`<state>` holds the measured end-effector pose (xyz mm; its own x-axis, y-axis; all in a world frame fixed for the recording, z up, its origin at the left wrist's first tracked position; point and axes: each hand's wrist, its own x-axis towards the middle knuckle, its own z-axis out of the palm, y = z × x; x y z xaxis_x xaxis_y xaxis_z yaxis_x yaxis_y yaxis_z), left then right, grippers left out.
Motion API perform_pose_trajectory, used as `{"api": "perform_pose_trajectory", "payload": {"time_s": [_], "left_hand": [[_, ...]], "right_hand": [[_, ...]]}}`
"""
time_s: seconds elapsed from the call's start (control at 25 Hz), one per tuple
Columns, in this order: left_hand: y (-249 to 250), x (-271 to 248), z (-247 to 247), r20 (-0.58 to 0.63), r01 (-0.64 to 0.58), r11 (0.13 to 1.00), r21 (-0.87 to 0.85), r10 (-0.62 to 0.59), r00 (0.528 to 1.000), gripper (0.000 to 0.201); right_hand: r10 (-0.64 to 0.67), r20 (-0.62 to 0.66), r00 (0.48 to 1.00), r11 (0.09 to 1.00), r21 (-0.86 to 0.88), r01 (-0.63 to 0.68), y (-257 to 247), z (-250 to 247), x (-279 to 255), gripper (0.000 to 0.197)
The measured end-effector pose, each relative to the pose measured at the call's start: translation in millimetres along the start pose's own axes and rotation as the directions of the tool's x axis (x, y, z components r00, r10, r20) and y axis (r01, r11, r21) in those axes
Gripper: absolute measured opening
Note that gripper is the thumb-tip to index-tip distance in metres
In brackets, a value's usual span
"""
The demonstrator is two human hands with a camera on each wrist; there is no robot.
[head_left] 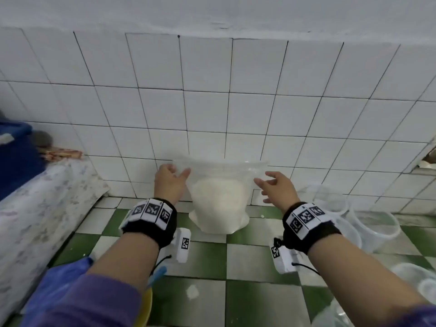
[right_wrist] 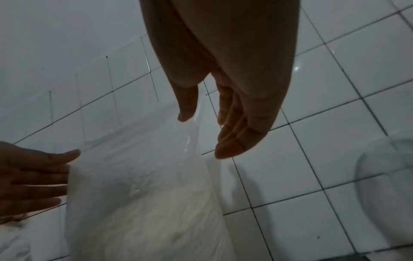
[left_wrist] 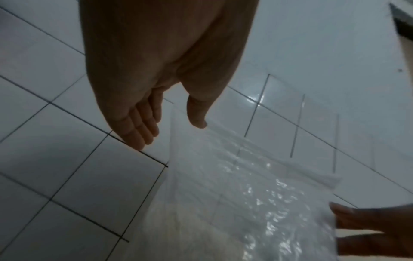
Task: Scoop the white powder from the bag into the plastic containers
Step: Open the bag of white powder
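A clear plastic bag (head_left: 219, 166) stands on the checked floor against the tiled wall, its lower half full of white powder (head_left: 219, 201). My left hand (head_left: 175, 172) is at the bag's upper left edge, fingers straight. The left wrist view shows the left hand (left_wrist: 170, 134) with its thumb next to the bag (left_wrist: 245, 185) edge, no clear pinch. My right hand (head_left: 266, 182) is spread at the upper right edge. In the right wrist view the right hand (right_wrist: 204, 136) has the bag (right_wrist: 145, 194) edge between thumb and fingers, apart. Clear plastic containers (head_left: 372, 227) stand to the right.
A blue bin (head_left: 16, 156) sits on a floral-covered surface (head_left: 35, 208) at the left. More clear containers (head_left: 415, 274) lie at the lower right, one in the right wrist view (right_wrist: 384, 176). A small powder spill (head_left: 192, 291) marks the floor. A yellow item (head_left: 146, 308) shows under my left arm.
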<state>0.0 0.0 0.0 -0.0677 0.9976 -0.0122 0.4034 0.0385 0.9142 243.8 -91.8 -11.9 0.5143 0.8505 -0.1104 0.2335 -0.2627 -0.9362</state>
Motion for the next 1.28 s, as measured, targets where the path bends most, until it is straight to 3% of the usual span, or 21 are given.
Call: {"api": "perform_pose_trajectory", "payload": {"time_s": [0.08, 0.24, 0.36, 0.48, 0.76, 1.0, 1.28], "left_hand": [[1.4, 12.0, 6.4, 0.012, 0.02, 1.0, 0.013, -0.02, 1.0, 0.044], [-0.1, 22.5, 12.4, -0.037, -0.013, 0.994, -0.109, 0.009, 0.999, 0.014], [5.0, 18.8, 11.1, -0.073, -0.086, 0.985, -0.149, 0.076, 0.994, 0.006], [13.6, 11.5, 6.1, -0.092, -0.114, 0.964, -0.242, 0.095, 0.991, 0.013], [35.3, -37.0, -23.3, -0.05, -0.175, 0.916, -0.361, 0.168, 0.984, 0.018], [17.6, -94.3, -42.4, 0.044, -0.112, 0.918, -0.381, 0.139, 0.989, 0.012], [-21.7, -135.5, -53.8, 0.174, -0.035, 0.963, -0.266, 0.084, 0.981, 0.018]], "right_hand": [[-0.042, -0.046, 0.998, 0.999, 0.018, 0.043, -2.0, 3.4, 11.4, 0.048], [-0.149, -0.133, 0.98, 0.987, 0.044, 0.155, -1.0, 10.2, 25.3, 0.01], [-0.231, -0.212, 0.95, 0.972, 0.003, 0.237, -5.2, 9.0, 24.1, 0.016], [-0.298, -0.283, 0.912, 0.951, -0.006, 0.309, -16.3, 4.4, 14.1, 0.02], [-0.34, -0.346, 0.874, 0.925, 0.046, 0.378, -44.5, -23.1, -44.8, 0.018], [-0.314, -0.347, 0.884, 0.937, 0.038, 0.347, -26.5, -32.0, -110.8, 0.019], [-0.242, -0.318, 0.917, 0.965, 0.023, 0.262, 21.4, -24.0, -157.0, 0.019]]}}
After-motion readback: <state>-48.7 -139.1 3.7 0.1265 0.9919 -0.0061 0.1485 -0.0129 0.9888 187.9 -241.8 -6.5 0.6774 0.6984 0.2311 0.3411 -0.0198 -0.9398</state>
